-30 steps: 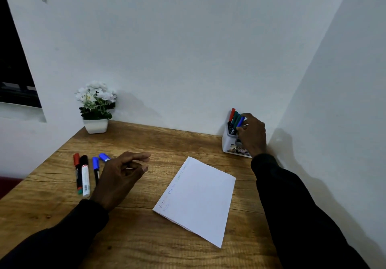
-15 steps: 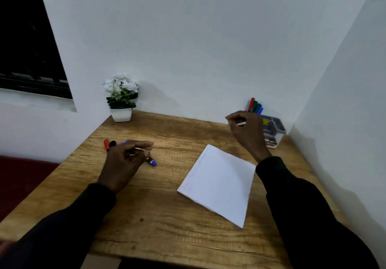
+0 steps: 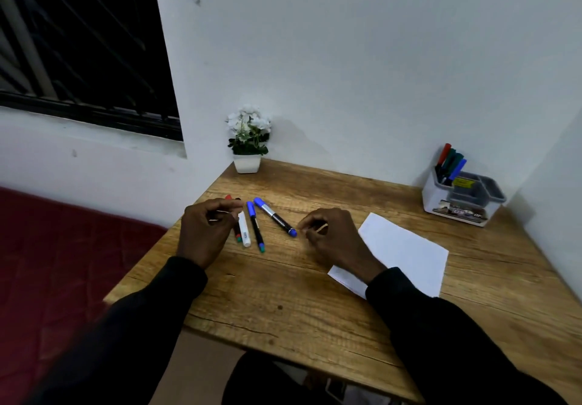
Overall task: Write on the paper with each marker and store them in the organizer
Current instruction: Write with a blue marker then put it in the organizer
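In the upper left of the frame there's a dark window [image 3: 85, 42] with bars, and below it something dark red [image 3: 56, 247] runs along the left edge, too blurry to name. A little right of that, a small white pot of white flowers [image 3: 247, 140] sits at the far left corner of the wooden table [image 3: 283, 294], up against the wall.

In the middle of the frame, the left hand [image 3: 206, 231] hangs over the loose markers with its fingers curled. The thumb and fingertip meet right at the top end of the white marker [image 3: 244, 234]. Honestly I can't tell if it's actually pinching it or just hovering. A red-capped marker [image 3: 228, 197] pokes out past the knuckles, mostly hidden. Just beside the white one lies a thin blue-capped marker [image 3: 255, 231], then a fatter blue marker [image 3: 274, 215] lying slanted, all four flat on the wood.

The right hand [image 3: 330, 241] is just right of that fat marker's near end, fingers curled in with the thumb against them. Nothing shows inside it, and I can't tell if the tips touch the marker. Its wrist covers the near left corner of the white paper [image 3: 409, 247], which lies flat right of centre.

Over in the far right corner stands the white organizer [image 3: 436, 197]. Its tall compartment holds stored markers [image 3: 450, 162], red, green and blue, leaning upright.
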